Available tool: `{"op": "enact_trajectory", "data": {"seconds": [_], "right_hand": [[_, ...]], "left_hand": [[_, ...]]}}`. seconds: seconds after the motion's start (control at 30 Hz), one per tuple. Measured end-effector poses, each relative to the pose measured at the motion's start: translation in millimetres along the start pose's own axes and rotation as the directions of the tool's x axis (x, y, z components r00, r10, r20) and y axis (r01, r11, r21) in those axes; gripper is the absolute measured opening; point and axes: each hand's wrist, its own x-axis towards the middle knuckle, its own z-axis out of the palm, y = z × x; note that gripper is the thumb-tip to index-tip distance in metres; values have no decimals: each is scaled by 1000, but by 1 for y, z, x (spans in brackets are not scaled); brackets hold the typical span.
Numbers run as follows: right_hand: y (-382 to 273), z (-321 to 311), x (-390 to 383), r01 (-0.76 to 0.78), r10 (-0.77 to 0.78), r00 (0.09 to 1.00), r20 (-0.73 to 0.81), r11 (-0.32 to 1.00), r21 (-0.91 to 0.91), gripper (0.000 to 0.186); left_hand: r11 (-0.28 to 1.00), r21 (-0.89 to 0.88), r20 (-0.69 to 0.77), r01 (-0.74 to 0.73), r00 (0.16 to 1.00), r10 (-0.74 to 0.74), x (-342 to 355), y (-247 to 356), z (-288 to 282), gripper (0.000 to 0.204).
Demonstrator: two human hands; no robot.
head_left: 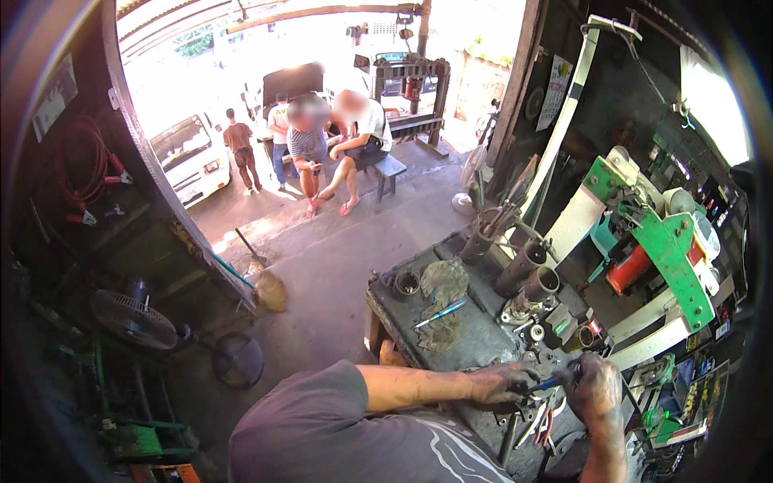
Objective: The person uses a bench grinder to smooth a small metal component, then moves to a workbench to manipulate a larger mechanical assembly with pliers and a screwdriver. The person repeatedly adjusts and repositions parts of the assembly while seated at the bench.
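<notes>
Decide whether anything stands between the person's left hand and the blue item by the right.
Nothing visible does. The left hand is at one end of the blue item, the right hand at the other. The red-handled tool lies below them in the picture, outside that path. Left-hand contact is unclear.

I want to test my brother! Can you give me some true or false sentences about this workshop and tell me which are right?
1. A blue thing shows between the left hand and the right hand. True.
2. The right hand wears a red glove. False: it is bare and dirty.
3. The broom lies on the workbench. False: it is over by the door post.
4. A green-and-white metal frame stands on the picture's right side. True.
</notes>
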Motion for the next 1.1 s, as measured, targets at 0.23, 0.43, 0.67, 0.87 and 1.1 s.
{"op": "enact_trajectory", "data": {"seconds": [0.23,0.43,0.67,0.87,1.1], "right_hand": [[-3,8,-2,-100,93,992,-80,991,-92,36],[1,11,-1,290,-219,942,-253,911,293,35],[2,4,-8,183,-150,979,-138,946,268,27],[4,17,-7,-30,26,994,-106,999,-33,37],[14,22,-12,97,-56,978,-203,976,194,35]], "left_hand": [[1000,-27,39,3,999,-2,-2,-2,-5,40],[993,27,7,-116,993,116,-1,-13,-3,38],[996,67,-34,-64,997,66,11,5,-14,94],[959,265,147,98,979,-141,33,1,-7,129],[974,214,69,72,994,-88,28,-16,4,122]]}}
